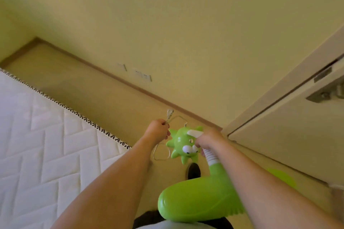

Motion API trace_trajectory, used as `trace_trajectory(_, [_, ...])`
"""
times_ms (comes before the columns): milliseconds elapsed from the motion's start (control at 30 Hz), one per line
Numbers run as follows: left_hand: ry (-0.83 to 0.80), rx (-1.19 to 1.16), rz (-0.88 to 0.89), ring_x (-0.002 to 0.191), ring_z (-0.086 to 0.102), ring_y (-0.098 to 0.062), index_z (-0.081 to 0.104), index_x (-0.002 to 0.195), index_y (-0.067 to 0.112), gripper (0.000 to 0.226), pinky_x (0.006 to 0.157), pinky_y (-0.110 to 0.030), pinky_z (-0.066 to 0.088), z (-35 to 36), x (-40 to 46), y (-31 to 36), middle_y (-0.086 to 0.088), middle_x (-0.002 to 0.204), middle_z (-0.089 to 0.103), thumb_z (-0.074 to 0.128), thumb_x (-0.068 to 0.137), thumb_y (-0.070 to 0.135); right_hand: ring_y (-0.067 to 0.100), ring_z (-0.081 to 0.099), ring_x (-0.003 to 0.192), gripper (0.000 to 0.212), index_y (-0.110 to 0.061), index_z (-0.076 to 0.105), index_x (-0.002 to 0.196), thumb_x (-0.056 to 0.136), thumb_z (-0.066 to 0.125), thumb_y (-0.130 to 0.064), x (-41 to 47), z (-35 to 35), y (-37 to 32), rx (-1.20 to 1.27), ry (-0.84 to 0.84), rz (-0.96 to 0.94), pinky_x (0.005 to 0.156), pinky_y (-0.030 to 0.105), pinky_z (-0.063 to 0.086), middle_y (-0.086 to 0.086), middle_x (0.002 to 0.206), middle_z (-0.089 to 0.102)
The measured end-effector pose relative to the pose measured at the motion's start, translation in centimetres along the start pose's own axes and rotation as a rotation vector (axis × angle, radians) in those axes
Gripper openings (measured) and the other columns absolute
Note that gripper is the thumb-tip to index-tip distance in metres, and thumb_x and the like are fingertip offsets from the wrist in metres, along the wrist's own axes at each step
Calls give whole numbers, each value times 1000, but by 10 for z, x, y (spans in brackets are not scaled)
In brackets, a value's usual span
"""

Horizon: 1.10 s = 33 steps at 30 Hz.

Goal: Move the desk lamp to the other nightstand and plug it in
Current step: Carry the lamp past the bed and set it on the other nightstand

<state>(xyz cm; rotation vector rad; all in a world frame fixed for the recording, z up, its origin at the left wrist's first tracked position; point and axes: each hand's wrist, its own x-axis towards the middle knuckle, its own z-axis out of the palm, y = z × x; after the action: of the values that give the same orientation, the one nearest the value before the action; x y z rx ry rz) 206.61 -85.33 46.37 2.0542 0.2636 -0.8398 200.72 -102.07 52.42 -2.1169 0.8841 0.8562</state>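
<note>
A green dinosaur-shaped desk lamp [201,199] is carried in the air in front of me, its spiky cartoon head [183,143] pointing away and its fat green base near my body. My right hand [209,140] grips the white ribbed neck [210,156] just behind the head. My left hand [158,130] is closed on the lamp's whitish cord, with the two-pin plug [169,113] sticking up above the fist and a loop of cord [161,152] hanging below it. No nightstand is in view.
A white quilted mattress [46,145] fills the left side. A strip of floor [93,95] runs between it and the yellow wall, where wall sockets [143,76] sit low. A pale door with a handle [327,95] stands at the right. My dark shoe [193,171] is below.
</note>
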Motion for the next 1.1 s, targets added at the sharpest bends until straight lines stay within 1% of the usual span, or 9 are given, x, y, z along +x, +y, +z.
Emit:
trace_trajectory(100, [132, -81, -122, 54, 56, -16, 60, 94, 6, 20, 55, -24, 44, -28, 47, 36, -4, 69, 64, 41, 94, 11, 27, 69, 101, 49, -2, 61, 119, 73, 69, -18, 54, -39, -68, -141, -33, -63, 76, 28, 52, 14, 114, 70])
trace_trajectory(200, [149, -128, -109, 54, 58, -15, 60, 94, 7, 20, 56, -24, 45, -45, 58, 51, -3, 70, 66, 41, 95, 12, 28, 67, 107, 54, -1, 58, 121, 71, 74, -17, 64, -51, -99, -232, -57, -131, 89, 34, 55, 15, 119, 68])
trace_trajectory(267, [174, -166, -102, 53, 58, -15, 61, 93, 7, 19, 58, -25, 46, -54, 70, 59, -3, 69, 66, 43, 95, 12, 28, 66, 108, 56, 0, 58, 122, 71, 74, -16, 77, -57, -119, -274, -59, -164, 92, 34, 54, 16, 120, 67])
trace_trajectory(433, [238, -361, -275, 55, 65, -18, 60, 100, 4, 16, 56, -29, 51, -107, 105, 45, -7, 77, 70, 46, 96, 11, 27, 65, 109, 54, -3, 57, 122, 73, 73, -18, 112, -50, -216, -498, -128, -265, 87, 30, 52, 14, 121, 66])
trace_trajectory(600, [342, -491, -356, 58, 66, -22, 58, 105, 3, 15, 53, -28, 49, -189, 151, 31, -12, 87, 72, 49, 95, 10, 29, 65, 108, 58, -3, 58, 121, 69, 76, -20, 143, -25, -327, -627, -156, -364, 80, 29, 50, 14, 121, 65])
trace_trajectory(700, [486, -451, -382, 59, 60, -20, 66, 96, 6, 12, 48, -22, 44, -240, 167, 25, -6, 72, 68, 57, 89, 11, 30, 67, 105, 59, -1, 60, 119, 67, 77, -21, 150, -8, -388, -670, -206, -400, 86, 33, 53, 17, 118, 67])
trace_trajectory(767, [576, -380, -382, 64, 57, -19, 72, 85, 11, 10, 51, -21, 40, -271, 177, 25, 0, 64, 61, 64, 84, 16, 30, 68, 106, 58, 0, 60, 119, 67, 76, -21, 153, 1, -424, -679, -235, -447, 91, 36, 55, 18, 117, 68])
trace_trajectory(933, [671, -380, -454, 70, 60, -19, 76, 85, 16, 11, 63, -24, 43, -356, 205, 21, -3, 74, 66, 70, 80, 24, 32, 67, 107, 58, 1, 59, 121, 69, 75, -19, 161, 32, -534, -744, -292, -546, 94, 42, 55, 21, 120, 66])
trace_trajectory(1100, [722, -356, -529, 72, 60, -23, 76, 83, 10, 13, 58, -24, 45, -420, 228, 15, -3, 71, 65, 71, 78, 21, 31, 66, 109, 51, 2, 53, 124, 77, 66, -12, 174, 62, -618, -779, -328, -664, 93, 40, 55, 20, 120, 66])
